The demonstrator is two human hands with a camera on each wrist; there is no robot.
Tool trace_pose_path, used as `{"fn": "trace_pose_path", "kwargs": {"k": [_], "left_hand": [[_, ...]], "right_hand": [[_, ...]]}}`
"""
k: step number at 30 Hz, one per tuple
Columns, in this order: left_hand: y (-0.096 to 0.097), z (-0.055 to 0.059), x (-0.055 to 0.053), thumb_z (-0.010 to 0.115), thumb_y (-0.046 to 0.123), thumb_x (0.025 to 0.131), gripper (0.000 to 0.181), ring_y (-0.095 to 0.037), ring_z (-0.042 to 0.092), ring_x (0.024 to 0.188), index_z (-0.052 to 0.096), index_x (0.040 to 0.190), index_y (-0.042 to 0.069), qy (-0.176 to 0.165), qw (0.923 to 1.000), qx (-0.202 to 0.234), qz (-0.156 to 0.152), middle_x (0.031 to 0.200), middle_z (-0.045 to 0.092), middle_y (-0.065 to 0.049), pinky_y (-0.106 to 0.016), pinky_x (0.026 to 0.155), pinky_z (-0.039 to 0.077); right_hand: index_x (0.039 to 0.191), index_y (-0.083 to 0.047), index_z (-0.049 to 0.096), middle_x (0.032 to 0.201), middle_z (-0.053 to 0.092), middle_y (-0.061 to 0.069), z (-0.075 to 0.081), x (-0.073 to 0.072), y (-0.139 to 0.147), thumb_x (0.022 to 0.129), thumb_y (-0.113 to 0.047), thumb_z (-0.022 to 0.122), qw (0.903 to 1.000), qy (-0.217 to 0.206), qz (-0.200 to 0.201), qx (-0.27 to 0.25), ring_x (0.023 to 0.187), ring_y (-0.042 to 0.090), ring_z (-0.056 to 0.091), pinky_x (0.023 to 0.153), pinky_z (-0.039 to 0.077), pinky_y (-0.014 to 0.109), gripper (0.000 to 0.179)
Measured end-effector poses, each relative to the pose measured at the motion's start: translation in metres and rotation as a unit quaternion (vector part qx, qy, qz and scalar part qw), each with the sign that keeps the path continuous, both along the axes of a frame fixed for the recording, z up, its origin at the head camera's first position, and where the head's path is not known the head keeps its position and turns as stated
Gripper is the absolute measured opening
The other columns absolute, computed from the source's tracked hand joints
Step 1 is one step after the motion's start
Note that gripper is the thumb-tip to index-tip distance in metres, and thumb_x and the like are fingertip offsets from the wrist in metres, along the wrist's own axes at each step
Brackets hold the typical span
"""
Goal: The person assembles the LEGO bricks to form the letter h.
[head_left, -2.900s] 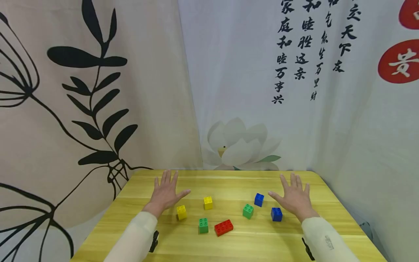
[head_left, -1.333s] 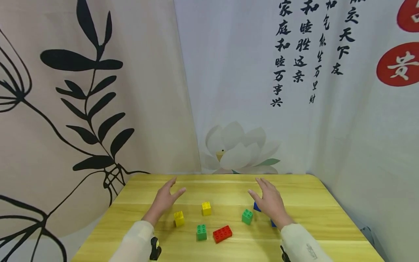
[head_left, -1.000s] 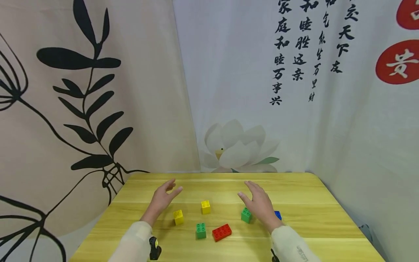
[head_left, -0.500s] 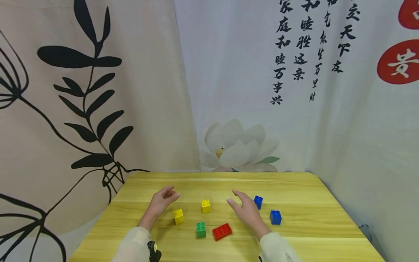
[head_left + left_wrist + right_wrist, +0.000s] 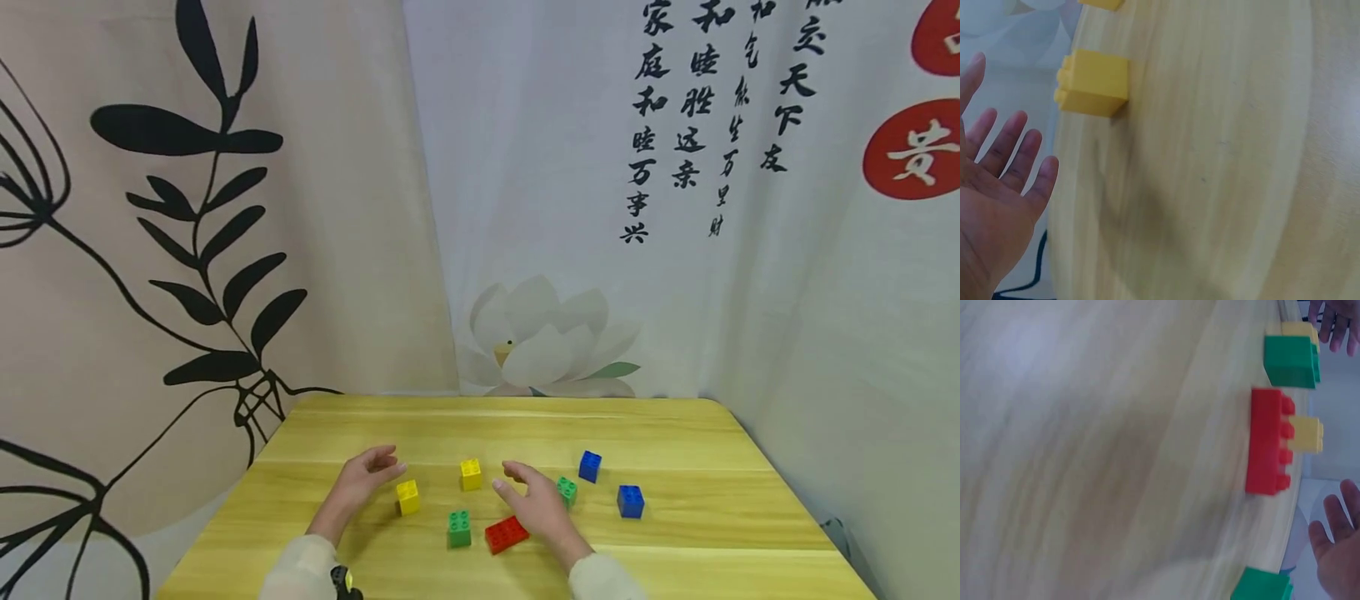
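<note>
My left hand (image 5: 358,485) hovers with relaxed fingers just left of a yellow toy brick (image 5: 407,497). That brick (image 5: 1094,81) lies past the spread fingers (image 5: 1013,147) in the left wrist view. Over the middle of the table, my right hand (image 5: 538,507) is held loosely, with nothing in it. It overlaps the right end of a long red brick (image 5: 502,536) and partly hides a green brick (image 5: 567,490). In the right wrist view the red brick (image 5: 1263,440) stands apart from the fingers. A second yellow brick (image 5: 471,474) sits between the hands.
Another green brick (image 5: 459,530) lies left of the red one. Two blue bricks (image 5: 590,467) are to the right of my right hand. The wooden table (image 5: 712,450) backs onto printed curtains (image 5: 360,208).
My right hand has swept leftward and nearer from the table's right side, uncovering the blue bricks. My left hand has drawn slightly nearer, its spread fingers now relaxed. The bricks stay put.
</note>
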State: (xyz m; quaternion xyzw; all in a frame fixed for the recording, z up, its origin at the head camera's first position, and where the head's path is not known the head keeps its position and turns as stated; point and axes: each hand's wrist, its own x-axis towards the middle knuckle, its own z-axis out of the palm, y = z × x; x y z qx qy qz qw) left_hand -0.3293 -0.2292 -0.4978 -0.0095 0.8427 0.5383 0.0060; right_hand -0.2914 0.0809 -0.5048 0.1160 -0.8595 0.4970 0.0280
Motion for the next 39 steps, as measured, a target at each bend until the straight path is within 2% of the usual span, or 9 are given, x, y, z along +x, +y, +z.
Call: {"fn": "trace_pose_path", "kwargs": {"k": [9,18,27,36,39], "left_hand": [[-0.007,-0.014,0.007,0.074,0.037,0.089,0.068,-0.032,0.055,0.117,0.051,0.141,0.001,-0.020,0.9997,0.005,-0.009,0.129,0.059,-0.015,-0.049,0.091,0.049],[-0.009,-0.023,0.013,0.075,0.025,0.090,0.060,-0.029,0.056,0.113,0.053,0.138,-0.002,-0.030,0.9991,0.022,-0.020,0.125,0.061,-0.015,-0.048,0.093,0.048],[-0.009,-0.030,0.015,0.077,0.021,0.088,0.057,-0.030,0.057,0.113,0.056,0.135,-0.004,-0.032,0.9986,0.029,-0.032,0.122,0.063,-0.014,-0.049,0.097,0.047],[-0.008,-0.037,0.016,0.080,0.020,0.085,0.059,-0.028,0.059,0.108,0.056,0.132,-0.006,-0.022,0.9983,0.025,-0.047,0.120,0.064,-0.014,-0.045,0.093,0.050],[-0.008,-0.040,0.015,0.081,0.018,0.084,0.058,-0.026,0.059,0.106,0.057,0.131,-0.007,-0.013,0.9985,0.025,-0.047,0.117,0.064,-0.014,-0.043,0.091,0.051]], "right_hand": [[0.135,-0.005,0.059,0.131,0.061,0.012,-0.012,0.003,-0.017,0.096,-0.046,0.063,0.9995,-0.016,0.017,-0.019,0.123,0.034,0.054,0.100,0.043,0.056,0.056],[0.132,-0.002,0.061,0.128,0.063,0.012,-0.020,0.005,-0.029,0.092,-0.039,0.071,0.9987,-0.022,0.043,-0.016,0.122,0.036,0.055,0.098,0.044,0.056,0.056],[0.132,-0.004,0.061,0.131,0.062,0.010,-0.025,0.005,-0.038,0.087,-0.036,0.077,0.9967,-0.056,0.059,0.001,0.123,0.037,0.055,0.099,0.044,0.056,0.057],[0.129,-0.006,0.063,0.126,0.065,0.008,-0.032,0.007,-0.040,0.081,-0.034,0.081,0.9973,-0.026,0.060,0.034,0.116,0.033,0.059,0.098,0.045,0.056,0.059],[0.127,-0.006,0.065,0.124,0.067,0.007,-0.034,0.006,-0.041,0.080,-0.033,0.082,0.9972,-0.010,0.059,0.044,0.115,0.033,0.059,0.102,0.039,0.058,0.057]]}}
